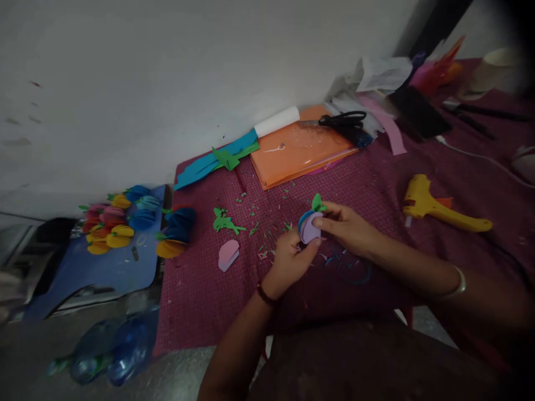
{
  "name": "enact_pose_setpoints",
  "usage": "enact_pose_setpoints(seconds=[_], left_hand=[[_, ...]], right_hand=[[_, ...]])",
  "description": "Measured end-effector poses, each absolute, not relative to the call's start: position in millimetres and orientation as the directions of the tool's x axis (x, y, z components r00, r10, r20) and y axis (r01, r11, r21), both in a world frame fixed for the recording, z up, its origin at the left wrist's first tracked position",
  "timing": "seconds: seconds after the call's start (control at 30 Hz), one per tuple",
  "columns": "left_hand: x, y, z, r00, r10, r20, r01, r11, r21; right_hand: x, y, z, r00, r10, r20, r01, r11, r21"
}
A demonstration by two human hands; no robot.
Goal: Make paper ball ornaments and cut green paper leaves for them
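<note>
Between my two hands is a small foam fruit (311,227), with a lilac oval face, a blue layer behind it and a green leaf on top. My left hand (290,259) pinches its lower edge between thumb and fingers. With thumb and fingertips, my right hand (345,225) grips its upper right side, near the leaf. Two or so pink and lilac foam cutouts (228,255) lie on the cloth left of my hands. Farther up sits a small heap of green foam pieces (225,221). Tiny coloured scraps are scattered around my hands.
A yellow glue gun (443,209) lies at right. Orange foam sheets (303,147) with black-handled scissors (343,120) on them lie at the back, beside blue foam strips (213,164). Finished foam fruits (111,225) rest on a blue surface (125,270) at left. A dark phone (419,111) stays back right.
</note>
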State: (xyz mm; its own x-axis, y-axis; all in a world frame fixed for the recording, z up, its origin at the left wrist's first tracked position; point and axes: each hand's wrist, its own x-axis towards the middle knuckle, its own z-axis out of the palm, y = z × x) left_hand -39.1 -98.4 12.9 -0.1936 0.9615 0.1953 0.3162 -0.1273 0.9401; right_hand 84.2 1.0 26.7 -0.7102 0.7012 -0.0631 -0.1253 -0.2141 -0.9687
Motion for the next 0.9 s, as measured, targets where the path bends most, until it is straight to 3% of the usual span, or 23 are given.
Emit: enact_pose_setpoints(seconds=[0.1,0.2,0.33,0.43,0.53,0.63,0.73,0.9], left_hand=[[-46,-99,11,-0.130,0.955,0.268,0.510,-0.167,0.844],[-53,-99,11,-0.218,0.925,0.311,0.638,-0.106,0.763],[-54,-99,14,-0.353,0.882,0.313,0.512,-0.098,0.854],[-55,-102,17,-0.419,0.871,0.258,0.327,-0.120,0.937],[-61,-105,18,-0.436,0.881,0.181,0.150,-0.127,0.980],[-66,-106,16,-0.410,0.910,0.063,-0.059,-0.095,0.994],[-65,-102,13,-0.340,0.938,-0.068,-0.251,-0.021,0.968],[-61,-98,12,-0.168,0.962,-0.214,-0.405,0.130,0.905]], right_hand=[[81,3,19,-0.713,0.695,-0.090,-0.151,-0.278,-0.949],[81,7,21,-0.709,0.705,-0.005,-0.146,-0.153,-0.977],[84,7,27,-0.632,0.731,0.256,-0.089,0.260,-0.961],[86,4,30,-0.606,0.713,0.353,-0.023,0.429,-0.903],[87,5,28,-0.543,0.793,0.278,-0.032,0.311,-0.950],[86,10,25,-0.497,0.867,0.035,-0.139,-0.039,-0.990],[87,14,22,-0.505,0.850,-0.152,-0.197,-0.284,-0.938],[91,9,25,-0.664,0.697,-0.271,0.028,-0.339,-0.940]])
